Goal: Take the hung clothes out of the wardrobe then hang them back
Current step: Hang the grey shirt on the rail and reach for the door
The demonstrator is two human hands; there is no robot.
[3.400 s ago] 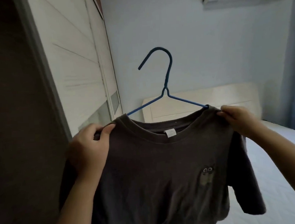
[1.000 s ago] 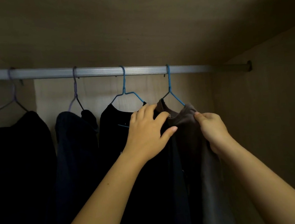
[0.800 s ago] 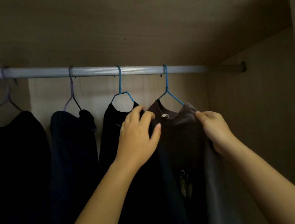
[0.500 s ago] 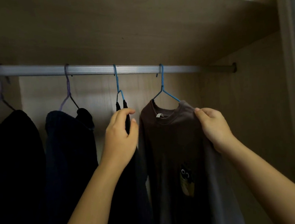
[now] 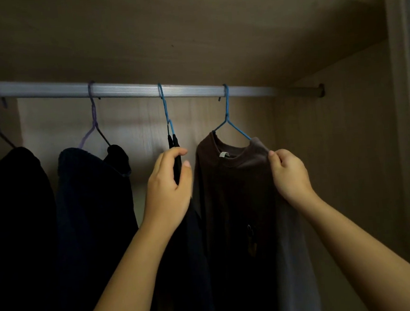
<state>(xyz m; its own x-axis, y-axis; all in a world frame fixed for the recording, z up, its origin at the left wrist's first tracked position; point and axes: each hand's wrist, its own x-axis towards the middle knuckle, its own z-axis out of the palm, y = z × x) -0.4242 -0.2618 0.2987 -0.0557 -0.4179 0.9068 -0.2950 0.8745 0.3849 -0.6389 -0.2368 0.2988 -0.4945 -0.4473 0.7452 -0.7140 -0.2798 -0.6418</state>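
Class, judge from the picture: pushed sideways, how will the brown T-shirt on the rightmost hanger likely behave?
Probably floppy: the brown T-shirt drapes limply below where the right hand pinches it. Likely light: a thin blue hanger carries it. It may swing and slide, since only the hook rests on the rail.

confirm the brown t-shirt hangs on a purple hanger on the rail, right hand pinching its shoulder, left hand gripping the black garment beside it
No: in the head view the brown t-shirt has a blue hanger, not purple. It does hang on the rail, with the right hand pinching its shoulder and the left hand gripping the black garment beside it.
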